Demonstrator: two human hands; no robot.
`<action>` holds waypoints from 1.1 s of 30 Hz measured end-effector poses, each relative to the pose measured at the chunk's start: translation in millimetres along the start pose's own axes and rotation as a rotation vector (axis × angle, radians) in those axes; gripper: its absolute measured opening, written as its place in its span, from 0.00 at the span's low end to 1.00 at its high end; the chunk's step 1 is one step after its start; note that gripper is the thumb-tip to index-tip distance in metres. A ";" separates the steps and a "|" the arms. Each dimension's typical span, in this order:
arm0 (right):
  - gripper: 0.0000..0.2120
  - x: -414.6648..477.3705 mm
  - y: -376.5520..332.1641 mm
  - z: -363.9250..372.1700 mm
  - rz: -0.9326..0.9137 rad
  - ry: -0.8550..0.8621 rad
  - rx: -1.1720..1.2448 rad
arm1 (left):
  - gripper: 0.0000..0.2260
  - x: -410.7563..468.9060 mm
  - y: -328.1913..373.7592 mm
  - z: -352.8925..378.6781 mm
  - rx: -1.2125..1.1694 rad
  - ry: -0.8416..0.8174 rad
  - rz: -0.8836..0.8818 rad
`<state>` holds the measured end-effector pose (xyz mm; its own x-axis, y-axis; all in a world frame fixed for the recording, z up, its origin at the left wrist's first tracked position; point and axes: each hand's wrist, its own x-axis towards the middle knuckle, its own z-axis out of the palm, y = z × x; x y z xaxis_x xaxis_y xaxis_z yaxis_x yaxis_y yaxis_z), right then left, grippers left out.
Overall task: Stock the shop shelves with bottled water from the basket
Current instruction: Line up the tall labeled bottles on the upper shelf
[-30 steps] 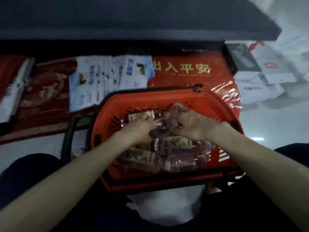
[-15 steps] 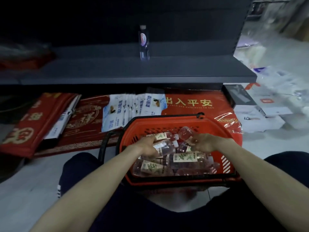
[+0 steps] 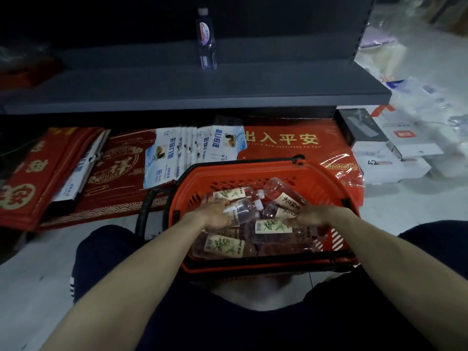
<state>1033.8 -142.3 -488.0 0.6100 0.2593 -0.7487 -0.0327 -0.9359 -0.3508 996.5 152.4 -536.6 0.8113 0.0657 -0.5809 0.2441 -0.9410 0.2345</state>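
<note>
An orange basket (image 3: 326,188) stands on the floor between my knees, holding several clear water bottles with cream leaf labels. My left hand (image 3: 215,215) is inside it, closed around one bottle (image 3: 240,211) with a white cap. My right hand (image 3: 310,216) grips another bottle (image 3: 281,193) that tilts up towards the back of the basket. A bottle (image 3: 274,226) lies flat under my right hand, another (image 3: 224,245) near the front. On the dark grey shelf (image 3: 253,82) above, a single bottle (image 3: 206,40) with a blue-and-pink label stands upright.
Under the shelf lie red door mats (image 3: 291,140) with gold characters and a stack of white-blue packets (image 3: 195,145). White boxes (image 3: 395,150) sit on the floor at the right. The basket's black handle (image 3: 144,214) hangs to its left. My dark-trousered knees flank the basket.
The view has tilted up, bringing the shelf and its standing bottle into sight. My hands have drawn apart, each with a bottle, and the right one's bottle has tilted up.
</note>
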 end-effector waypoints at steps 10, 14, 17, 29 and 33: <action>0.27 30.7 8.2 -4.8 -0.020 0.091 0.165 | 0.15 -13.9 -10.2 14.2 -0.074 0.164 0.128; 0.38 50.6 2.7 -1.7 -0.168 0.136 0.660 | 0.37 -15.1 -6.3 6.2 0.063 0.148 0.114; 0.25 20.3 -38.1 -0.4 -0.216 -0.102 1.355 | 0.41 -5.8 0.9 5.6 0.179 0.138 0.160; 0.29 47.5 -25.0 35.1 -0.294 0.361 0.852 | 0.31 14.5 4.0 18.4 0.051 0.382 0.219; 0.35 49.8 -46.1 50.0 -0.248 0.419 0.867 | 0.37 7.4 1.6 8.9 -0.100 0.395 0.206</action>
<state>1026.0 -74.3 -537.2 0.9029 0.1624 -0.3981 -0.3320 -0.3250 -0.8855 998.2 148.4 -547.5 0.9839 0.0207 -0.1775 0.0913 -0.9123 0.3993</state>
